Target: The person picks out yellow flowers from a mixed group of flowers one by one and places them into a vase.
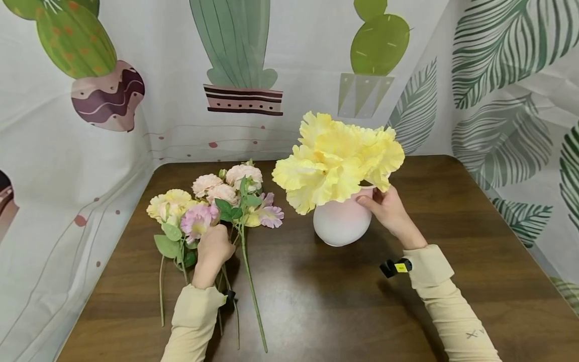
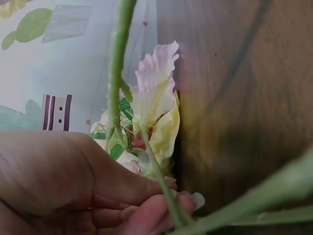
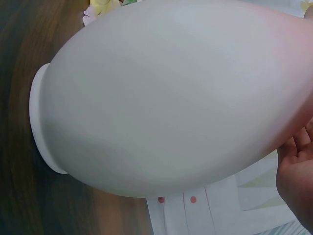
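Observation:
My right hand [image 1: 392,213] grips the white and pink vase [image 1: 341,223] at its neck, thumb in front. Large yellow flowers [image 1: 332,158] stand in the vase and hide much of its mouth. On the left, my left hand [image 1: 214,249] is among loose flowers. In the left wrist view its thumb and fingers pinch a thin green stem [image 2: 154,164] that leads up to a purple and yellow flower [image 2: 156,93]. The right wrist view is mostly filled by the vase [image 3: 166,98], whose foot is by the wooden surface.
Pale pink flowers [image 1: 242,175], a yellow flower [image 1: 169,203] and a purple flower [image 1: 197,221] lie around my left hand, their stems pointing towards me. The brown wooden table [image 1: 316,311] meets a cactus-printed cloth [image 1: 176,100] at the back.

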Demonstrator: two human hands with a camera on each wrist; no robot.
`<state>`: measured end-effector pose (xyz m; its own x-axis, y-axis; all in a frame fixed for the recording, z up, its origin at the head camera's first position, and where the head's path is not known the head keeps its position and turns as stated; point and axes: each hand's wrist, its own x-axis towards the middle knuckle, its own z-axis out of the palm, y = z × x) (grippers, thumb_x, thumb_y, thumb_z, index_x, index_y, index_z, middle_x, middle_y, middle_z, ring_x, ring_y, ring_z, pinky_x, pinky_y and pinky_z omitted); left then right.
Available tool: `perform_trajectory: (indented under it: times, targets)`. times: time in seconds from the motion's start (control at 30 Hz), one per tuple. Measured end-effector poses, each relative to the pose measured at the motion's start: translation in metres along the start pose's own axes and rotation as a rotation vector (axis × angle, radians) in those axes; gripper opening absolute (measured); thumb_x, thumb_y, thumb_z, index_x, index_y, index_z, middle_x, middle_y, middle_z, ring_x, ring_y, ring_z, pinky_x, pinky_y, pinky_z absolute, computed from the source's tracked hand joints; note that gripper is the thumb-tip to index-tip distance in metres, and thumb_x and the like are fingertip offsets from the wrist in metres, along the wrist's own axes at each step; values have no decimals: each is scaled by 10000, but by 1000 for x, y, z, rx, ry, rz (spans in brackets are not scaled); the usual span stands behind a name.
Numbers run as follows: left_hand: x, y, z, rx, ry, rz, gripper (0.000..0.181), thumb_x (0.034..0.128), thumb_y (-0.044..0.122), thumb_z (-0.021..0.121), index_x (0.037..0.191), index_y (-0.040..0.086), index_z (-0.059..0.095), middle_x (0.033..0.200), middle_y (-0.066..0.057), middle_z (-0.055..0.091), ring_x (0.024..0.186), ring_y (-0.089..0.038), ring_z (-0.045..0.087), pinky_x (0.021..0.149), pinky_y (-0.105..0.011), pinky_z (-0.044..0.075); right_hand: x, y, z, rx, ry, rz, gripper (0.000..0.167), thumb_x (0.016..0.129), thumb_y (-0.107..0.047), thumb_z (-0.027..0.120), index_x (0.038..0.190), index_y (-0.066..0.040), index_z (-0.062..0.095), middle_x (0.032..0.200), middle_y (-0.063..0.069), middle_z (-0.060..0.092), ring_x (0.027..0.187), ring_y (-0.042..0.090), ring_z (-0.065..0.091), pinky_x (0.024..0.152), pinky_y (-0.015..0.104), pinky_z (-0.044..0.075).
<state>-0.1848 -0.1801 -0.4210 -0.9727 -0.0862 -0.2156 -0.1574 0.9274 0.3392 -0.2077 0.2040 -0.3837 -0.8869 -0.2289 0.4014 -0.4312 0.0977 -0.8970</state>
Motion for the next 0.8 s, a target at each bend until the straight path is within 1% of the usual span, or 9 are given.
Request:
perform_trajectory:
  times: [0.07,0.13,0.23,0.3,0.4,0.53,0.63,0.7,0.8]
  targets:
    - [-4,0,-1,-12,14,0,393,791,-18,581,538,158,337,522,19,287,511,-155,312,458,-291,275,0,0,0,1,-3,3,429,908,-143,663,1306,-215,521,1100,-149,651,914,39,566,710,169,444]
    - [-8,1,-4,-24,38,4,414,765,-26,559,512,179,304,516,41,225,508,-145,279,454,-281,259,0,1,-1,1,-5,4,423,908,-153,665,1302,-217,524,1081,-152,660,902,39,569,702,168,442]
    - [-14,3,-9,-35,93,28,402,725,-30,528,484,193,297,511,53,211,516,-141,267,441,-273,244,0,1,0,-4,-2,6,403,908,-160,666,1282,-231,535,1064,-158,664,898,33,570,704,163,445]
    - [-18,5,-13,-42,124,35,368,716,-27,506,494,189,309,522,43,235,529,-152,288,441,-278,248,0,1,0,-4,0,4,388,907,-161,667,1264,-248,542,1055,-162,665,889,30,566,700,160,446]
    - [-24,9,-18,-66,173,41,303,767,-4,510,544,160,387,543,6,356,538,-184,367,450,-304,291,0,1,0,4,-2,4,373,906,-161,667,1243,-269,552,1047,-165,674,896,27,574,701,159,448]
    - [-32,12,-25,-123,293,76,128,823,31,536,702,69,549,663,-120,581,600,-302,554,502,-416,431,0,0,0,15,-2,8,361,908,-156,664,1231,-276,555,1051,-161,668,899,28,565,703,156,445]
    - [-35,13,-30,-183,382,91,78,856,54,548,811,17,600,736,-176,638,653,-357,613,552,-469,479,-1,0,0,9,3,16,364,911,-138,660,1234,-266,550,1060,-160,653,905,30,553,714,154,446]
    - [-37,13,-33,-235,415,77,86,882,73,550,847,14,601,754,-171,649,673,-350,620,557,-452,474,-1,0,0,0,4,23,369,913,-129,656,1240,-261,545,1075,-163,645,918,31,548,725,154,448]
    - [-39,13,-38,-312,436,52,88,914,102,568,893,27,610,799,-161,672,702,-326,642,546,-385,468,0,0,0,-9,5,28,372,917,-115,649,1246,-253,542,1100,-164,630,945,33,544,747,154,453]
